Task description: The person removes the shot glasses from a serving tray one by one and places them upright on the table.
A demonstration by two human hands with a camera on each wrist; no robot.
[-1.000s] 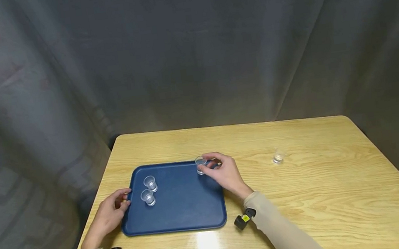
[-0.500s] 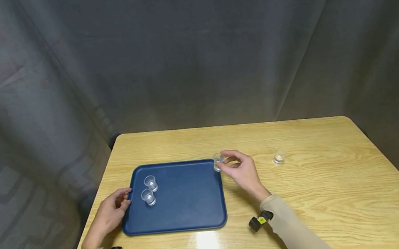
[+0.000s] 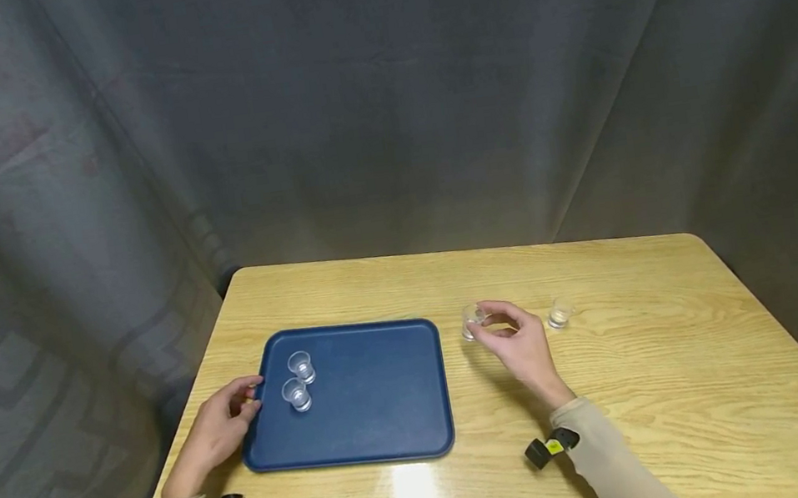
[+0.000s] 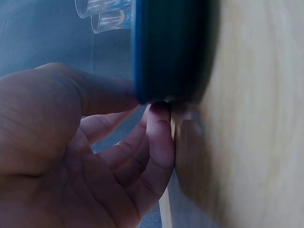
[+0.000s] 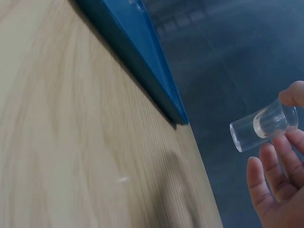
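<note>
My right hand (image 3: 521,344) pinches a small clear shot glass (image 3: 470,325) near its rim, to the right of the tray. In the right wrist view the shot glass (image 5: 259,126) is above the table, thumb on one side and fingertips on the other. At the left, my left hand (image 3: 214,431) grips the left edge of a blue tray (image 3: 376,420). The left wrist view has the thumb on the tray's rim (image 4: 137,57), with the fingers curled at its underside. Two more shot glasses, one behind (image 3: 301,367) and one in front (image 3: 297,395), stand close together on the tray's left part.
Another clear shot glass (image 3: 560,314) stands on the wooden table (image 3: 684,346), right of my right hand. Grey curtains (image 3: 382,117) hang behind the table and along its sides. Each wrist wears a black strapped camera, such as the right one (image 3: 550,448).
My right hand has carried the shot glass rightward, from over the tray's back right corner to beyond its right edge. The left hand and the tray have stayed in place.
</note>
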